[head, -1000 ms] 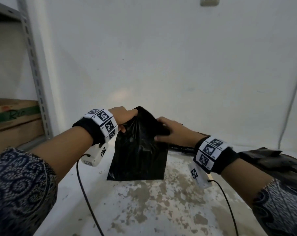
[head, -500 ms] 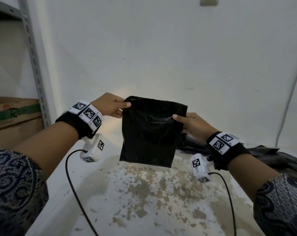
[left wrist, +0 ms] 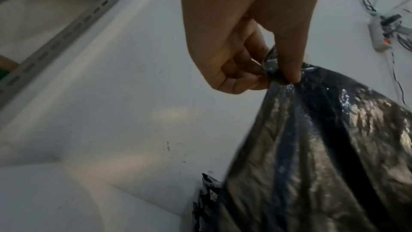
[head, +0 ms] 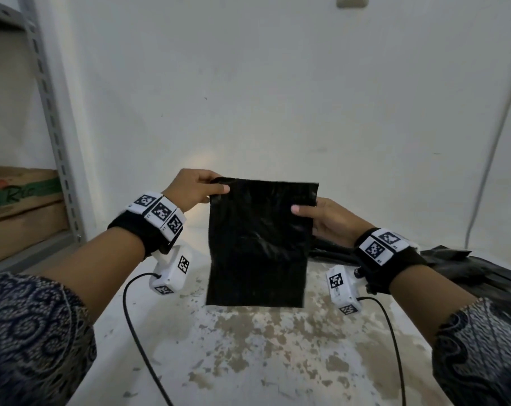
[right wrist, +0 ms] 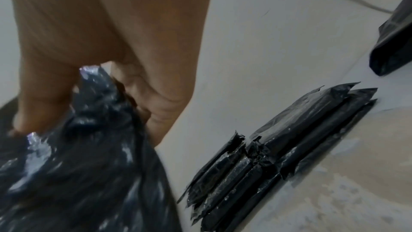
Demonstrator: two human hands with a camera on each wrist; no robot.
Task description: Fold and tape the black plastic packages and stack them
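Note:
A flat black plastic package [head: 260,244] hangs upright above the white table [head: 248,361], its lower edge just over the surface. My left hand [head: 203,187] pinches its top left corner between thumb and curled fingers, and the left wrist view shows that pinch on the package [left wrist: 312,147] by the left hand [left wrist: 274,75]. My right hand [head: 315,216] grips the package's right edge a little below the top; the right wrist view shows this right hand [right wrist: 125,105] curled on the crinkled plastic [right wrist: 89,165]. A stack of folded, taped black packages [right wrist: 278,156] lies on the table to the right.
More loose black plastic [head: 468,268] lies at the table's right side, behind my right arm. A metal shelf post [head: 55,118] and cardboard boxes [head: 17,206] stand at the left. A white wall rises close behind the table. Wrist camera cables trail over the table front.
The package was bunched and resting on the table a second ago. Both hands have lifted it and spread it flat, moving apart to its upper corners.

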